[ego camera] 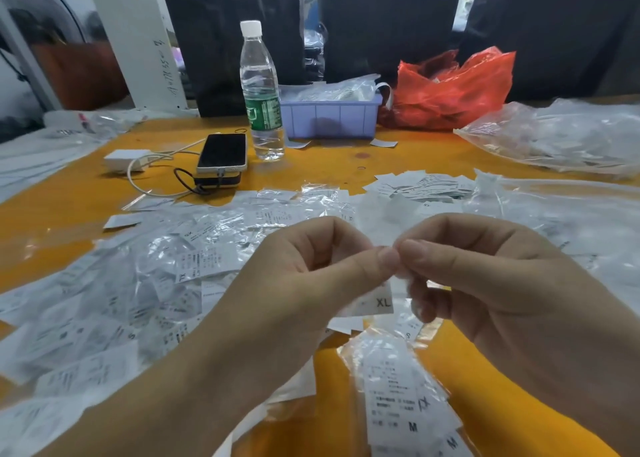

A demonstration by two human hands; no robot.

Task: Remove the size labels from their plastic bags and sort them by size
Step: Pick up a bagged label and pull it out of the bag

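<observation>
White XL label (379,300), a small fabric tag w/ black "XL" print, hangs just below the two hands, centre of view, above the table; a thin clear plastic bag (384,224) rises blurred above the fingertips. Around it lie many more white labels in crinkly clear bags: a heap at left (194,248), some reading XL and S, a loose pile of labels behind the hands (420,184), and a stack near the bottom edge (412,408) showing M.

Surface is an orange table (329,165). On the far side: water bottle (260,93) w/ white cap and green wrap, a dark phone (223,152) w/ white cable and charger, a lilac plastic bin (330,115) filled w/ bagged items, a red plastic bag (450,89), and a big clear sack (561,134) at right. Dark fabric hangs behind.

Left hand (311,269): thumb and forefinger pinched together on the label/bag edge, other fingers curled. Right hand (485,276): same narrow pinch, thumb tips of both hands nearly touching.
</observation>
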